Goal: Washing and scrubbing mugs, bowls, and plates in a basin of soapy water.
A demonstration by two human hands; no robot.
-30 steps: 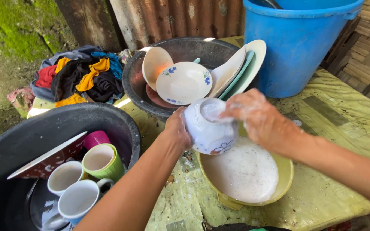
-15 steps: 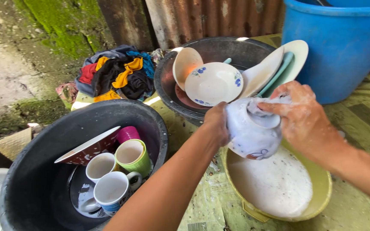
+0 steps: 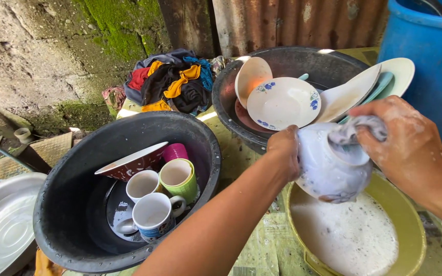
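Observation:
My left hand [image 3: 284,152] grips the side of a white bowl with a flower print [image 3: 328,171], tilted over a yellow basin of soapy water [image 3: 410,220]. A soapy grey cloth [image 3: 356,129] is pressed onto the bowl's rim by my right hand [image 3: 407,145]. Both hands are wet with foam.
A black tub [image 3: 72,194] at the left holds several mugs [image 3: 152,214], a green cup [image 3: 180,176] and a red bowl [image 3: 131,162]. A second black basin [image 3: 231,97] behind holds plates [image 3: 282,102]. A blue bucket [image 3: 433,61] stands at the right, a metal tray [image 3: 1,225] and a cloth pile [image 3: 172,82] at the left.
The view has swung to the left, so everything sits further right in the frame. My right hand has moved the cloth around the bowl's rim; my left hand keeps its grip.

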